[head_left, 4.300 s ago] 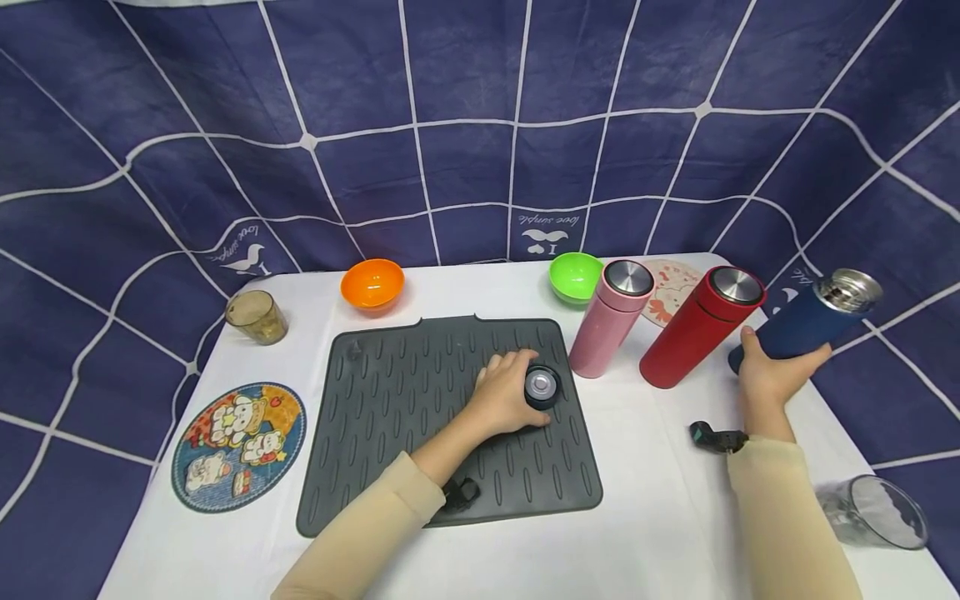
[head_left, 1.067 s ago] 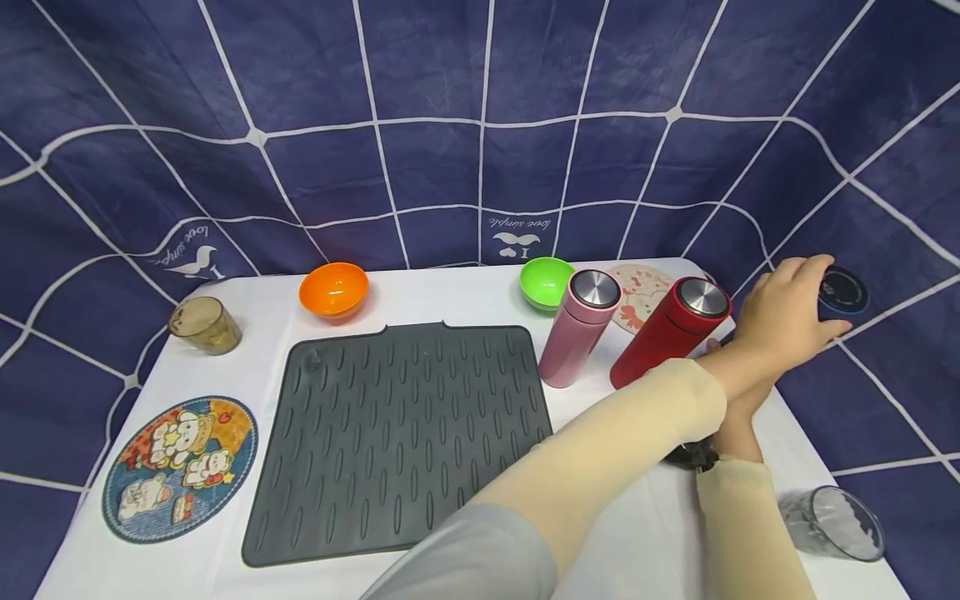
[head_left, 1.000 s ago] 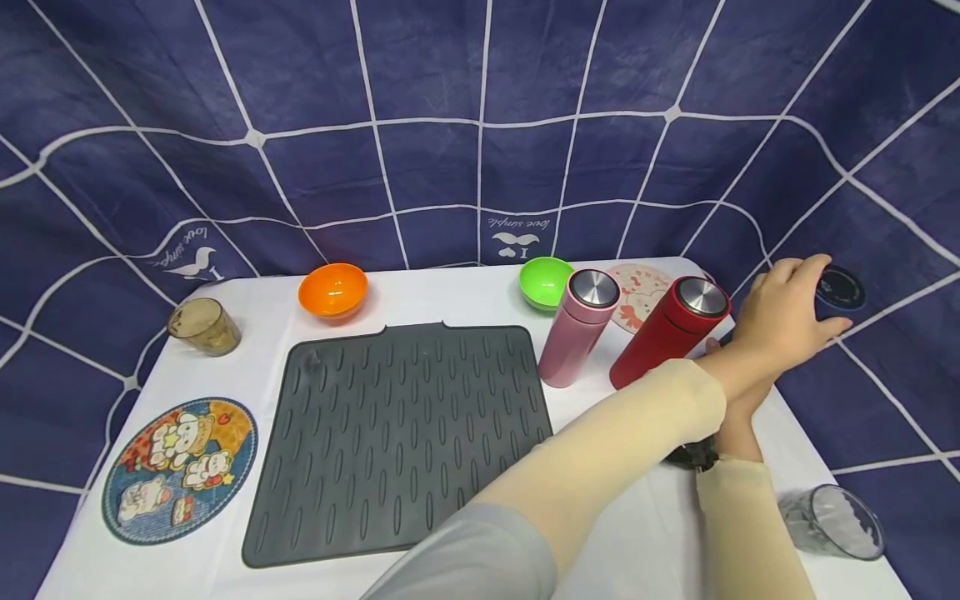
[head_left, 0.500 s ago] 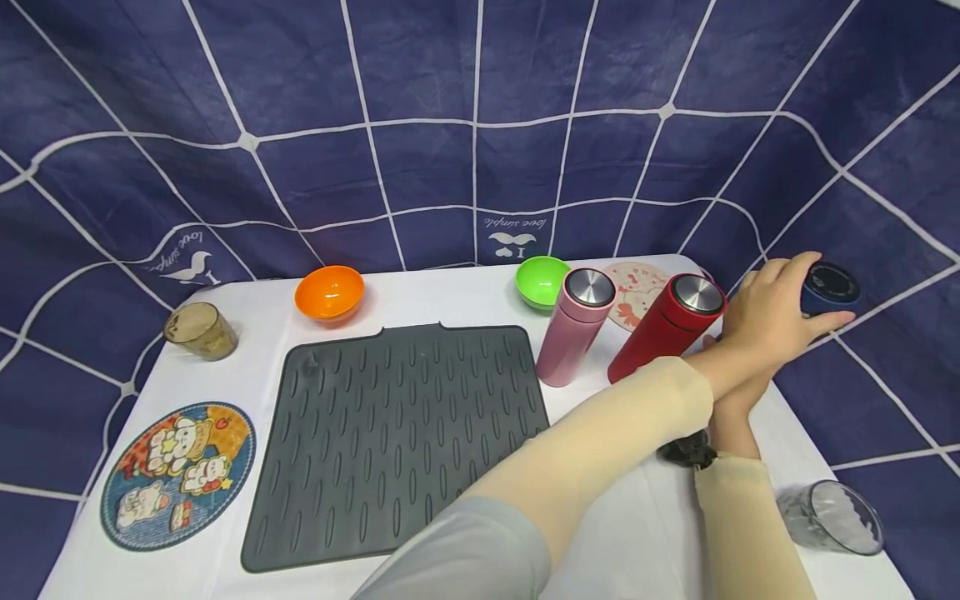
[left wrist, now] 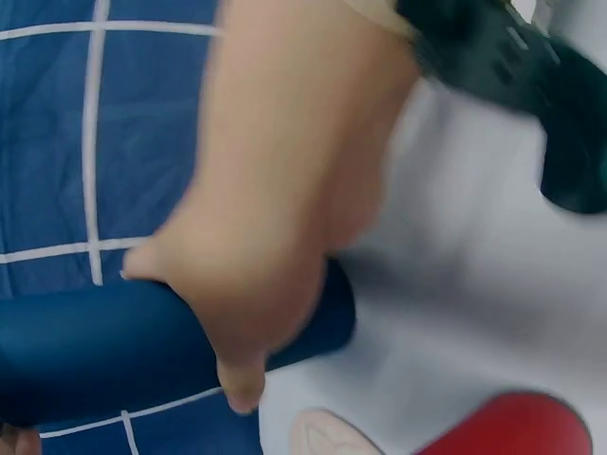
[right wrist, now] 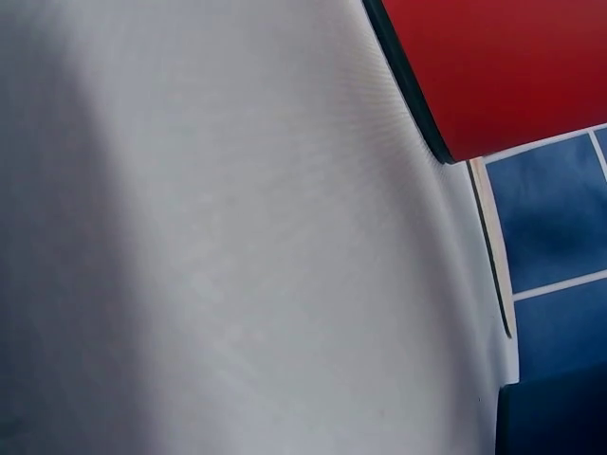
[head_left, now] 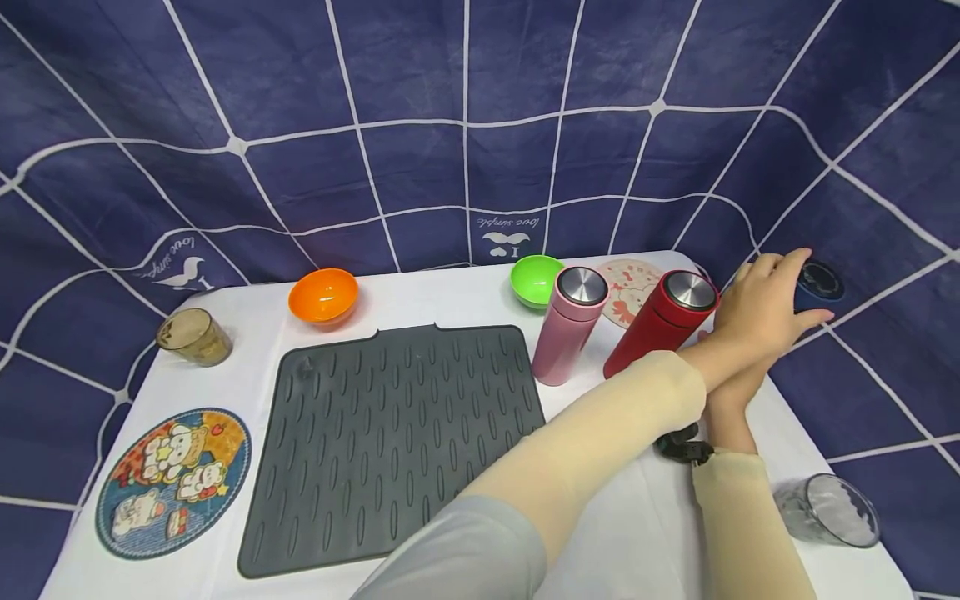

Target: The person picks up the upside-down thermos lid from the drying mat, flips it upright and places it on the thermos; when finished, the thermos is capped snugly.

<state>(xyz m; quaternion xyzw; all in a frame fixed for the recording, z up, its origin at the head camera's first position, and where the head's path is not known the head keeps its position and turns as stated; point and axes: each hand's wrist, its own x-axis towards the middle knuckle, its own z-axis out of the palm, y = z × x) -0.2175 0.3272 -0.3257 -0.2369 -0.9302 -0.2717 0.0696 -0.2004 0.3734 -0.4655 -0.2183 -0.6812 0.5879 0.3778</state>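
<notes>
In the head view, a blue thermos leans at the right edge of the table, mostly behind my hands. My left hand [head_left: 757, 310] crosses over my right arm and holds the dark round lid [head_left: 821, 280] at the top of the thermos, thumb and fingers on opposite sides. Lower down, my right hand [left wrist: 251, 270] grips the thermos body [left wrist: 85, 355] near its base, thumb and fingers around it, as the left wrist view shows. Close by to the left stands a red thermos [head_left: 660, 323] with a steel-topped lid.
A pink thermos [head_left: 567, 333], a green bowl [head_left: 536, 282] and a pink round mat [head_left: 626, 279] are beside the red one. A clear glass [head_left: 825, 510] stands at right front. Left are a grey drying mat [head_left: 390, 442], orange bowl [head_left: 324, 296], amber glass [head_left: 195, 337] and cartoon placemat [head_left: 172, 483].
My left hand has carried the dark lid from the drying mat to the top of the blue thermos, whose steel mouth showed earlier. In the last second the hands have shifted only slightly.
</notes>
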